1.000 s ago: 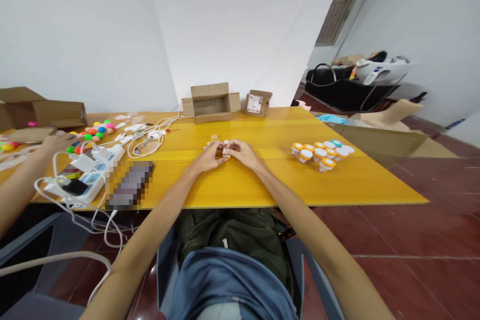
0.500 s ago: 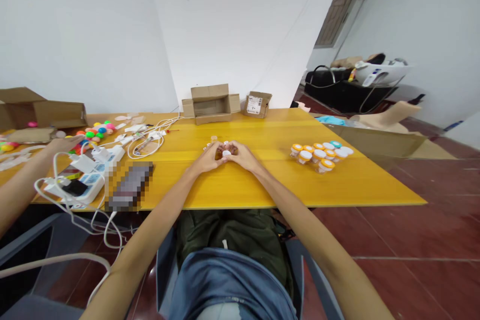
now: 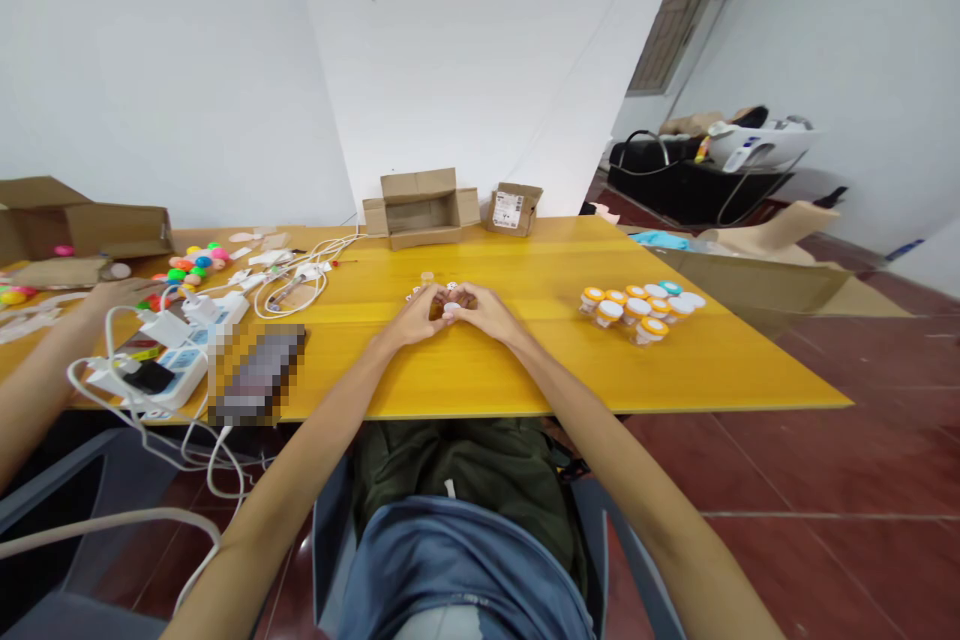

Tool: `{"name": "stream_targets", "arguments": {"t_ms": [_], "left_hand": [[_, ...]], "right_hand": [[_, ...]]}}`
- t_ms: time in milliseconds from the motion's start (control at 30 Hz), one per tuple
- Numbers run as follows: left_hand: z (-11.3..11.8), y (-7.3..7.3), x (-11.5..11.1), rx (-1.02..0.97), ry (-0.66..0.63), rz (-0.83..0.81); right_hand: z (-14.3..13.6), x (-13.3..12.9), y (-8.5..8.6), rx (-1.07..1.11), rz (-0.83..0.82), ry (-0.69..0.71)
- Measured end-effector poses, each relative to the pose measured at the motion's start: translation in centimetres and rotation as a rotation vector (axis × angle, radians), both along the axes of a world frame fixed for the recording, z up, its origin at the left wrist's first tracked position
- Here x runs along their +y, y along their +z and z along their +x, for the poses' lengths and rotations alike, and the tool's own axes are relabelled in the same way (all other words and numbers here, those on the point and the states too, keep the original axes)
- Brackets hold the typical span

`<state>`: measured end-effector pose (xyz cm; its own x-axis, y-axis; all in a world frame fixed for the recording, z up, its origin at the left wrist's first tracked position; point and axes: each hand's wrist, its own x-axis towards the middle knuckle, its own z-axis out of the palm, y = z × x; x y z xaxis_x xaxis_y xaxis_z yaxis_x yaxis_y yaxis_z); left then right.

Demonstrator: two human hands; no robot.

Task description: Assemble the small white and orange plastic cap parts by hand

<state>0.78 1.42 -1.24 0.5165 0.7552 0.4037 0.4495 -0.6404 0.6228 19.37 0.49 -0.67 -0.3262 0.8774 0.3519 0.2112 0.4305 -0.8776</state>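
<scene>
My left hand and my right hand meet over the table, fingers curled and thumb tips close together. Between them shows a small white round lid, gripped from both sides; anything beneath it is hidden by the fingers. Just beyond the hands stands a small clear container. Little white dotted pieces, like dice, lie beside it, partly covered by the fingers. Over to the right is a cluster of small clear jars with orange-and-white, white and teal lids.
Two cardboard boxes, one open and one labelled, stand at the table's back. On the left are a phone, a power strip with cables, and colourful balls. Another person's arm reaches in there.
My hands stay in nearly the same place around the white lid. At the left, the other person's hand has drawn back from the colourful balls.
</scene>
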Motion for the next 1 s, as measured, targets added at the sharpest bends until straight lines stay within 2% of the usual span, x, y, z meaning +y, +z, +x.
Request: {"name": "stream_targets", "arguments": {"t_ms": [433, 1000], "left_hand": [[-0.02, -0.03, 0.03, -0.030, -0.012, 0.007], [0.05, 0.26, -0.12, -0.014, -0.011, -0.007]], "right_hand": [[0.48, 0.59, -0.31, -0.095, 0.104, -0.024], [0.49, 0.49, -0.14, -0.148, 0.111, -0.011]]}}
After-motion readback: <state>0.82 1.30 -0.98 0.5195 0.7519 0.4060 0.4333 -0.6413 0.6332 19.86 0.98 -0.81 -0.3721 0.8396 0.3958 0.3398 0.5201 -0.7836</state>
